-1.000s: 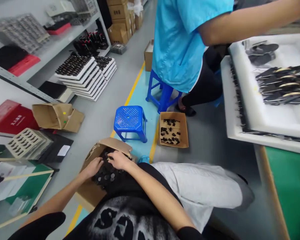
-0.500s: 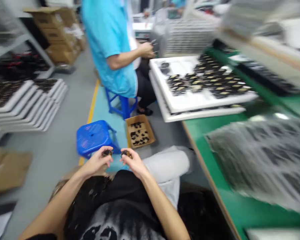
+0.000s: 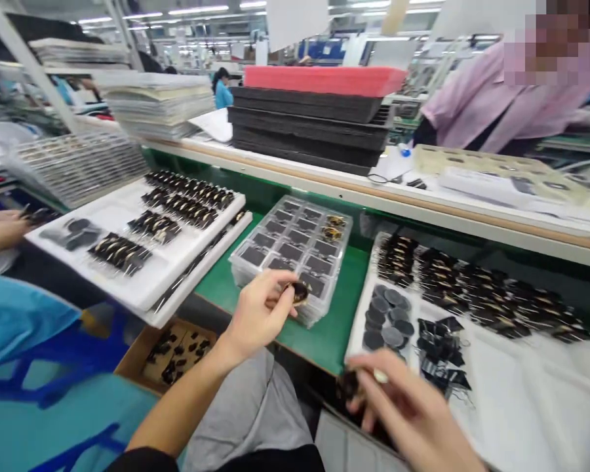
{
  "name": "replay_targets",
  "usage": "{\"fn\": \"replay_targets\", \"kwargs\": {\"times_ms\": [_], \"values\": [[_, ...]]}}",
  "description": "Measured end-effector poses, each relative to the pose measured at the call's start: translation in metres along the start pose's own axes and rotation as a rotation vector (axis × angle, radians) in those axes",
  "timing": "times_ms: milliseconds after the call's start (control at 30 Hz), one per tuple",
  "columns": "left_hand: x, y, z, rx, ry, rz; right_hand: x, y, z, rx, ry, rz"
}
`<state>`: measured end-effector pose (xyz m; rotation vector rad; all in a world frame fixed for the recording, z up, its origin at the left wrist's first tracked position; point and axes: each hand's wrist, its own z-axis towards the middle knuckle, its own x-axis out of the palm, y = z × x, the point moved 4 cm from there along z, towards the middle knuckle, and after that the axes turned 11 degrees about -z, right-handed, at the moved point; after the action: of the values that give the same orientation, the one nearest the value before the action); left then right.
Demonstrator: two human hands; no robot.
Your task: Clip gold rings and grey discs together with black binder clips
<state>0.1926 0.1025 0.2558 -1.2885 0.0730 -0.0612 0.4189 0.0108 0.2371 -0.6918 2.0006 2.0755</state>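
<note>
Our left hand (image 3: 258, 311), centre of the frame, pinches a small dark round piece with a brassy edge (image 3: 299, 292) between thumb and fingertips, right at the near edge of the clear compartment tray (image 3: 295, 252). That tray sits on the green bench top (image 3: 324, 334); most of its cells show dark inserts, and a few brassy pieces (image 3: 333, 228) lie in cells at its far right. Our right hand (image 3: 408, 410), lower right and blurred, curls its fingers around another small dark piece (image 3: 356, 383) with a pale spot on it; how firm that hold is we cannot tell. We judge the step as loading pieces into tray cells, one per cell. The next move seems to call for lining the left-hand piece over a free near cell and seating it flat. To the right, a white foam board (image 3: 496, 367) carries grey discs (image 3: 386, 311) and rows of black parts. Lower left, a cardboard box (image 3: 177, 351) of dark bits sits on the floor. Upper right, a person in a pink top (image 3: 476, 98) works across the line.
</note>
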Motion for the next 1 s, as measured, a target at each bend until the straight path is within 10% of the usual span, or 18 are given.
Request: {"fn": "replay_targets", "kwargs": {"times_ms": [167,333,600,867,1000], "values": [[0.039,-0.007,0.096,-0.006,0.032,0.478,-0.077,0.031,0.147,-0.106,-0.329,-0.387],[0.06,0.006,0.113,-0.026,0.164,0.864,-0.065,0.007,0.235,-0.105,-0.278,-0.545],[0.057,0.0,0.076,0.27,0.219,1.04,-0.052,0.003,0.227,-0.312,-0.359,-0.837],[0.058,-0.001,0.05,0.353,0.348,0.983,-0.053,0.002,0.214,-0.636,-0.134,-1.094],[0.023,-0.031,0.048,0.422,0.33,1.026,-0.055,0.016,0.183,-0.804,-0.221,-1.176]]}}
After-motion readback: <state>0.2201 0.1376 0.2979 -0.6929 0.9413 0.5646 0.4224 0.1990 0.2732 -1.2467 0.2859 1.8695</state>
